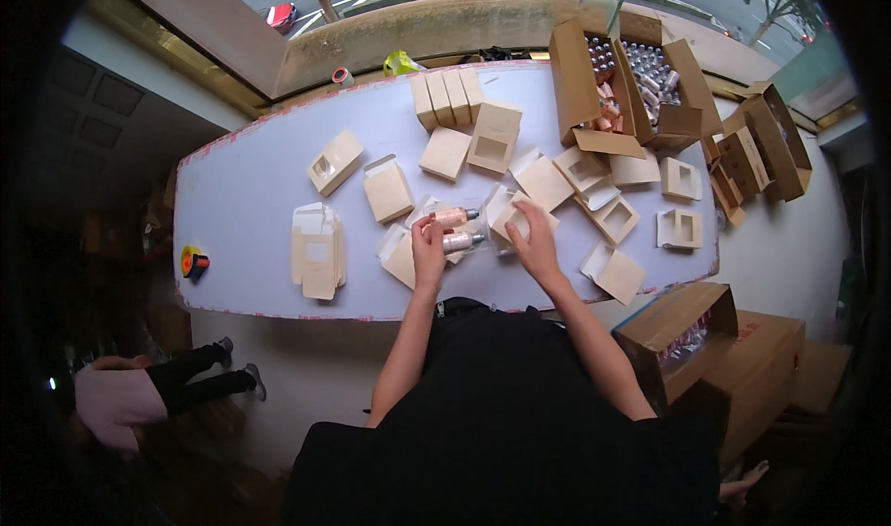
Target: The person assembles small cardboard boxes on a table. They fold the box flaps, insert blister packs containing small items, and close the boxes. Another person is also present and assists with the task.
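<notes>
My left hand (428, 252) is closed around a pink bottle (451, 217) and a pale silvery bottle (458, 241), which lie side by side with their caps pointing right. Clear plastic shows around their caps. Just right of them, my right hand (538, 248) grips a cream cardboard box (509, 212) whose white end flap stands open toward the bottles. Its fingertips rest on the box's upper face, and the thumb is partly hidden. Another cream box (400, 258) lies partly behind my left hand.
Several cream window boxes surround my hands, with a flat stack (317, 255) at left and a tape roll (193, 263) beyond. Open cartons of bottles (650, 127) stand at the back right. Another carton (682, 336) is beside me. A person (125, 401) is at lower left.
</notes>
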Action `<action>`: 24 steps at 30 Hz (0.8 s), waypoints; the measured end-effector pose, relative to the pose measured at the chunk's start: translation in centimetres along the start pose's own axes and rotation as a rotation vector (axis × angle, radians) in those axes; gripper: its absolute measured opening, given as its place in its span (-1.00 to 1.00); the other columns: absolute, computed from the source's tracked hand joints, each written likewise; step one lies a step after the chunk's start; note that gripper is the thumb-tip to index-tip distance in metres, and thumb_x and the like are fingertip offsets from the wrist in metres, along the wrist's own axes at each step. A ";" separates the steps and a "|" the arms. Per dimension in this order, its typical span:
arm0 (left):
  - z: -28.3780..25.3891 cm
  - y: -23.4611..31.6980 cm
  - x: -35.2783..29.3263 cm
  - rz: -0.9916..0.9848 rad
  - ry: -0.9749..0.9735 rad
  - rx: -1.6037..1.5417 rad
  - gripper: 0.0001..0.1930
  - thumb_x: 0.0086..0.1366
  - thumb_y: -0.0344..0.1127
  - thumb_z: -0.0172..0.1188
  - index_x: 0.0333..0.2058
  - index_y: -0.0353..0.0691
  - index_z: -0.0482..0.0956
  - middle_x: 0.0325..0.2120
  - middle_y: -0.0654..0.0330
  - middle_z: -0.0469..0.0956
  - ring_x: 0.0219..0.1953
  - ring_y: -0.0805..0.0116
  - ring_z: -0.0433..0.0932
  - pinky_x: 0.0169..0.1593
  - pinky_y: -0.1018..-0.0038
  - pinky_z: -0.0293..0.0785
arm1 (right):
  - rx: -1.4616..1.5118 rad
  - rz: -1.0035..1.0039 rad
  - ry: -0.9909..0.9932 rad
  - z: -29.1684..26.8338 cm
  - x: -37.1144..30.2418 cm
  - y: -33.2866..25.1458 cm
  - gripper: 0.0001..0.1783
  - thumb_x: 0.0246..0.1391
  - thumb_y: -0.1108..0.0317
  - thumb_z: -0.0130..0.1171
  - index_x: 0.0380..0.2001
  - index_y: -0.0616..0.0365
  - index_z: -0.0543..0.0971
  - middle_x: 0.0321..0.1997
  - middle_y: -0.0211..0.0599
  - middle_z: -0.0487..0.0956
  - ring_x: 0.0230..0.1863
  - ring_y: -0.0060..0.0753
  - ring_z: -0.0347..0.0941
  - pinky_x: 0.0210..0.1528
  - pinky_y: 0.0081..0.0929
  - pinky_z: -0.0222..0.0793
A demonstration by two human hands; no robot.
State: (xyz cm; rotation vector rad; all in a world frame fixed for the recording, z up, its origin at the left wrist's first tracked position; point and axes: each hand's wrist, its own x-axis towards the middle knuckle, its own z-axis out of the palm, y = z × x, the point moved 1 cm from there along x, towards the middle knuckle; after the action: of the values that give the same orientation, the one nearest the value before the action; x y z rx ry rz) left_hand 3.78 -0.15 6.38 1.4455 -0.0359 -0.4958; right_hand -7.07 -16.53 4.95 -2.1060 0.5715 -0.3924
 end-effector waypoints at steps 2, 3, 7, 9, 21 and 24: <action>1.7 0.3 -0.9 0.117 -0.012 0.030 -0.71 0.25 -0.27 -0.05 -0.12 -0.26 0.18 -0.39 0.15 0.40 -0.31 0.43 0.41 -0.25 0.55 0.39 | 0.690 0.206 -0.209 0.5 -1.1 -1.9 -0.30 -0.06 -0.01 0.07 0.11 0.01 0.12 0.20 -0.22 0.04 0.25 -0.21 -0.14 0.12 0.17 -0.22; 2.6 0.3 -1.4 0.176 -0.021 0.046 -0.72 0.24 -0.29 -0.04 -0.13 -0.25 0.18 -0.37 0.15 0.39 -0.30 0.43 0.40 -0.24 0.55 0.37 | 0.824 0.346 -0.182 0.4 -1.3 -3.2 -0.30 -0.04 -0.05 0.02 0.12 -0.01 0.11 0.20 -0.25 0.05 0.24 -0.23 -0.10 0.11 0.15 -0.17; 4.8 1.3 -4.6 0.486 -0.225 0.476 -0.63 0.08 -0.35 0.15 -0.15 -0.21 0.23 -0.21 0.12 0.30 -0.12 0.26 0.34 -0.08 0.42 0.31 | 1.391 0.643 -0.134 0.3 -1.2 -5.3 -0.26 0.01 -0.26 -0.26 0.15 -0.05 0.05 0.16 -0.27 0.16 0.09 -0.17 0.17 0.07 -0.12 0.08; 5.8 2.5 -5.5 0.748 -0.369 0.695 -0.59 0.01 -0.37 0.18 -0.14 -0.16 0.27 -0.19 0.09 0.30 -0.10 0.15 0.33 -0.06 0.36 0.30 | 1.701 0.670 -0.182 -0.6 -0.5 -4.9 -0.26 0.02 -0.26 -0.29 0.15 -0.06 0.04 0.15 -0.23 0.16 0.06 -0.06 0.20 0.07 -0.10 0.10; 6.5 3.6 -6.2 0.915 -0.460 0.855 -0.80 -0.10 -0.47 0.16 -0.41 -0.15 0.52 -0.43 0.20 0.41 -0.30 0.15 0.38 -0.19 0.27 0.31 | 2.156 0.540 -0.355 1.0 -1.2 -3.2 -0.37 0.12 -0.16 -0.48 0.15 -0.06 0.09 0.19 -0.15 0.12 0.18 0.01 0.02 0.19 -0.13 -0.04; 6.7 4.4 -6.6 0.829 -0.341 0.881 -0.75 -0.10 -0.43 0.17 -0.34 -0.18 0.49 -0.38 0.18 0.39 -0.22 0.13 0.34 -0.10 0.27 0.25 | 2.021 0.529 -0.400 0.2 -1.1 -3.9 -0.37 0.12 -0.16 -0.50 0.15 -0.06 0.10 0.17 -0.22 0.16 0.16 -0.14 0.09 0.17 -0.22 0.01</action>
State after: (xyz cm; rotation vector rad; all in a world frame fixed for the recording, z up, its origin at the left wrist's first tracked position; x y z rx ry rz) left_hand -2.96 -3.92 13.28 1.9863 -1.2014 0.0021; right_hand -6.87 -13.88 8.04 -0.0372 0.1845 -0.0639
